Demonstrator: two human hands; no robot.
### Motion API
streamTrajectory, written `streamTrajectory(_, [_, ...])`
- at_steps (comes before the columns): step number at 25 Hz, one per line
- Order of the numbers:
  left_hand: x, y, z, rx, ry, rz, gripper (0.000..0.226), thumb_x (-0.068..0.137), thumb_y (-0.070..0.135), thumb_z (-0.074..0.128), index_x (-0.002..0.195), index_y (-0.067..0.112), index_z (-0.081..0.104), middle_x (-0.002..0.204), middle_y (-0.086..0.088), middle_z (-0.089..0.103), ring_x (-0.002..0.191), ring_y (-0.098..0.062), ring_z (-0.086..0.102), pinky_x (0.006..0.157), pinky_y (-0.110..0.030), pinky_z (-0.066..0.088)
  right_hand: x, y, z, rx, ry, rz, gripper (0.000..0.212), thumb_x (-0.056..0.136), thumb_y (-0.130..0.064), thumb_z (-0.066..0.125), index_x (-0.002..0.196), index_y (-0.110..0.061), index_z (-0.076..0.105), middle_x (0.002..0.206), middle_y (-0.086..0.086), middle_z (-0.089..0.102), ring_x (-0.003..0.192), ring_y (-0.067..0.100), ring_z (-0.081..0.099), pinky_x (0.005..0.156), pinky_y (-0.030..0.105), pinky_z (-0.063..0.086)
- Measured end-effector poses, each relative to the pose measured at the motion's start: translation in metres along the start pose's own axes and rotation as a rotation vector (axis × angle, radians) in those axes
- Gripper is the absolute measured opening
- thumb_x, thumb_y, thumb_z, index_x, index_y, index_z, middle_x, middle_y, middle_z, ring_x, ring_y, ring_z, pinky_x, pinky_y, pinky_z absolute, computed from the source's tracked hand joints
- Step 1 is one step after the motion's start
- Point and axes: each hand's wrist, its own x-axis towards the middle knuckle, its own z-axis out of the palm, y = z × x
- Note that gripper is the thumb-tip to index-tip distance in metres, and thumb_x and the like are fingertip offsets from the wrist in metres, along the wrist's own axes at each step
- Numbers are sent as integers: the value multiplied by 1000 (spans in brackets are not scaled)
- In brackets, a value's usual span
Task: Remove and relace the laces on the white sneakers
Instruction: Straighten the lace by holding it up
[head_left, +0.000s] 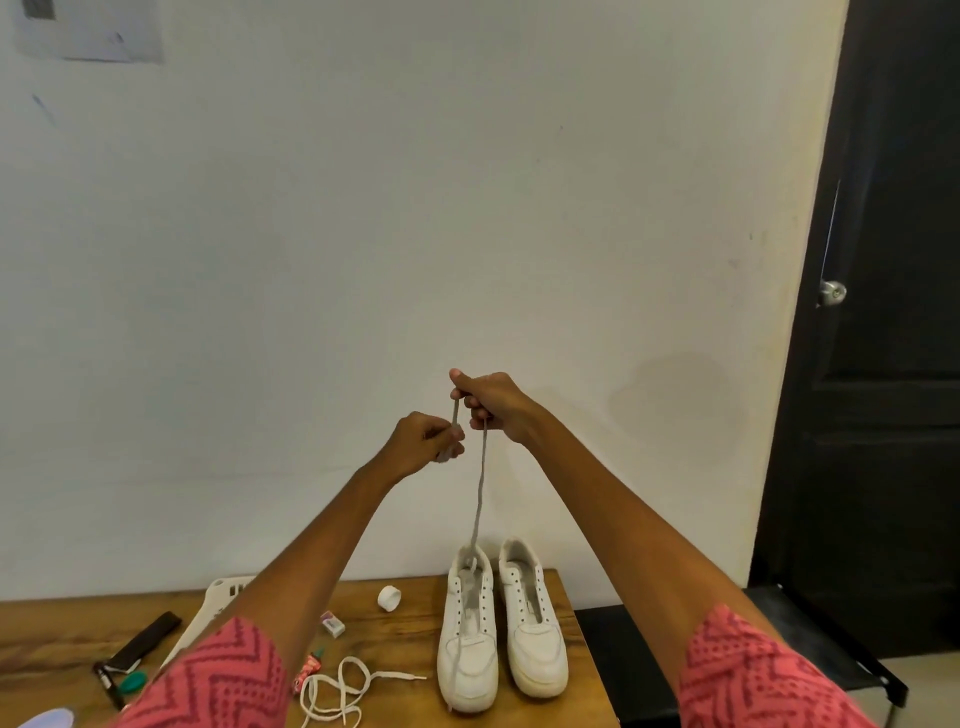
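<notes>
White sneakers x2 (501, 623), laces x2: one held (480, 483), one loose (337, 688).

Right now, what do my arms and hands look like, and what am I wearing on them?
Both forearms are bare. The left hand and right hand wear no gloves, and no rings or watch show. Short coral-pink knit sleeves with a darker zigzag pattern cover the upper arms.

I can make out no text, brand, number or sign that reads clearly anywhere in my view. The sheet of paper (88, 31) taped high on the wall carries only faint grey marks, too blurred for me to read. The small white box (333, 623) and the pink tube (310, 670) on the wooden table (576, 670) show coloured print, but it is too small for me to tell a single letter.
</notes>
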Motion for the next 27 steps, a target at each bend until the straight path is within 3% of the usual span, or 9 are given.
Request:
streamTrajectory(6, [-13,7,2,-321,-159,-177,20,93,16,54,96,3,69,78,-5,72,72,-15,70,69,-23,57,13,11,-6,87,193,75,33,93,-32,59,70,-8,61,60,1,47,48,12,37,48,21,40])
streamTrajectory(8, [-11,15,-2,-470,-117,-189,20,94,14,53,97,2,68,74,-3,72,68,-14,69,68,-24,58,16,25,-9,-94,207,89,32,91,-31,60,71,-7,61,68,3,55,55,15,46,52,22,43])
streamTrajectory(11, [-4,21,-4,-498,39,-194,23,93,13,55,103,-4,67,77,-5,71,64,-12,69,67,-24,59,14,47,-4,-596,80,47,23,87,-15,64,106,-2,62,107,11,63,94,24,60,79,30,46])
streamTrajectory(13, [-1,21,-4,-485,127,-229,24,92,13,57,104,-5,67,81,-9,70,64,-13,69,64,-23,59,10,44,2,-535,-13,-74,34,86,3,53,120,-5,56,118,13,61,105,24,57,84,32,46])
streamTrajectory(16, [0,19,-6,-533,193,-274,23,92,14,57,103,-5,67,79,-9,70,69,-17,67,65,-24,59,0,30,10,-208,-251,-137,34,87,5,47,114,-13,56,102,4,62,99,20,56,83,31,45])
streamTrajectory(19, [1,19,-9,-652,239,-291,22,92,15,58,100,-3,68,83,-10,70,72,-19,68,67,-25,59,1,32,8,-191,-344,-144,32,91,-1,50,120,-12,55,107,6,63,102,19,60,87,33,47])
streamTrajectory(23, [5,23,-10,-848,394,-270,20,92,14,57,101,-3,64,90,-11,69,76,-19,69,66,-24,59,0,41,6,-149,-377,-62,24,99,-14,43,113,-5,61,79,3,59,77,17,62,87,38,51])
streamTrajectory(25, [8,20,-8,-761,514,-232,19,91,12,59,102,-3,64,94,-14,68,84,-24,68,74,-29,59,-1,44,5,-227,-393,-50,27,101,-20,43,101,-6,66,70,3,52,66,14,57,83,36,55])
streamTrajectory(27, [11,8,-6,-413,569,-125,16,90,10,60,93,-4,67,90,-15,69,84,-26,68,81,-35,56,-4,41,6,-277,-399,-48,31,100,-25,45,87,-8,67,63,2,45,56,12,51,77,34,57])
